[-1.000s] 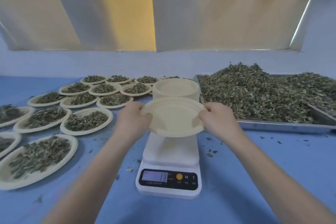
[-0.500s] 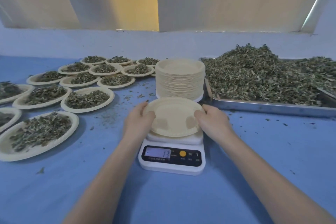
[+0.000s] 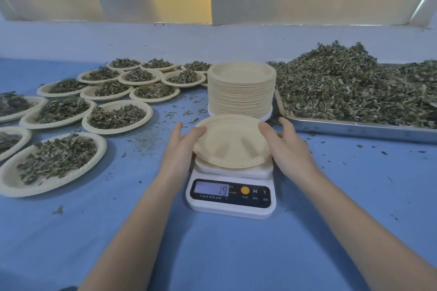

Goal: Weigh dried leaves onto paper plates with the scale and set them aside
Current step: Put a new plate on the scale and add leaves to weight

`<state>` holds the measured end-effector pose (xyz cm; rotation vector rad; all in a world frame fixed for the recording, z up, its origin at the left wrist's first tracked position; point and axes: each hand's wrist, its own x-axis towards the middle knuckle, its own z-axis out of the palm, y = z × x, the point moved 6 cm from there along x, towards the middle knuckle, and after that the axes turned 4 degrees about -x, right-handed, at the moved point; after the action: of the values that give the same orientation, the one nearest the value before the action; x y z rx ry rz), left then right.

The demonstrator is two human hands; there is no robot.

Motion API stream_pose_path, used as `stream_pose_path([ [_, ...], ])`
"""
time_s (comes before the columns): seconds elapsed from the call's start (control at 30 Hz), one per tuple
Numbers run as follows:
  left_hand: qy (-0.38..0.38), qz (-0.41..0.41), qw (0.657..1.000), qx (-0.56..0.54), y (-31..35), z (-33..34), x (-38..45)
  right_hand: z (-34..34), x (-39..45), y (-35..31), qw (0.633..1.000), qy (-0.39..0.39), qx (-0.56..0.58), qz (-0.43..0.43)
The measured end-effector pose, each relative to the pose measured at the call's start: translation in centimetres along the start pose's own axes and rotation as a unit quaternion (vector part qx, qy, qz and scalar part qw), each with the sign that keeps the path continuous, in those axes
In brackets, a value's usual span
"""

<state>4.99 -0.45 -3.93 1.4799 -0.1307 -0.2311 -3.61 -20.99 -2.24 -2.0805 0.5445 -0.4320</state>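
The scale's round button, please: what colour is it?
Yellow-orange: the round button sits on the scale beside its display, clearest in the head view.

both forearms reach forward; left hand and right hand face inward, fingers loosely spread.

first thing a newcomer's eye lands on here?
Probably the big heap of dried leaves in the metal tray at right, then the spread of leaf-filled plates at left. At center, both hands hold an empty paper plate on the white scale, before a tall plate stack.
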Motion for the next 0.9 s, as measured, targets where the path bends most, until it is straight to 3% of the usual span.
stream_pose_path([
  [0.27, -0.024, 0.021, 0.999, 0.021, 0.5, 0.3, -0.6, -0.1, -0.1, -0.2, 1.0, 0.008, -0.003, -0.02],
  [0.4, -0.006, 0.077, 0.994, 0.082, 1.1, 0.4, -0.9, 0.0, -0.2, -0.3, 0.999, 0.005, -0.005, -0.033],
  [0.5, 0.02, 0.172, 0.963, 0.206, 2.8, 1.0, -1.4, -0.2, -0.2, -0.7, 0.998, 0.007, -0.004, -0.054],
  [0.57, 0.025, 0.251, 0.917, 0.31, 4.8, 2.7, -1.9, -0.8, 0.0, -1.5, 0.996, 0.023, -0.018, -0.083],
  [0.7, -0.062, 0.352, 0.841, 0.407, 7.8, 9.8, -1.6, -3.1, 1.4, -3.2, 0.986, 0.035, -0.056, -0.156],
  [0.8, -0.144, 0.332, 0.833, 0.418, 8.5, 15.6, -0.2, -6.1, 3.5, -2.6, 0.979, 0.073, -0.108, -0.158],
  [0.9, -0.21, 0.261, 0.842, 0.423, 8.4, 20.8, 1.7, -9.7, 6.8, -0.4, 0.977, 0.086, -0.165, -0.106],
])
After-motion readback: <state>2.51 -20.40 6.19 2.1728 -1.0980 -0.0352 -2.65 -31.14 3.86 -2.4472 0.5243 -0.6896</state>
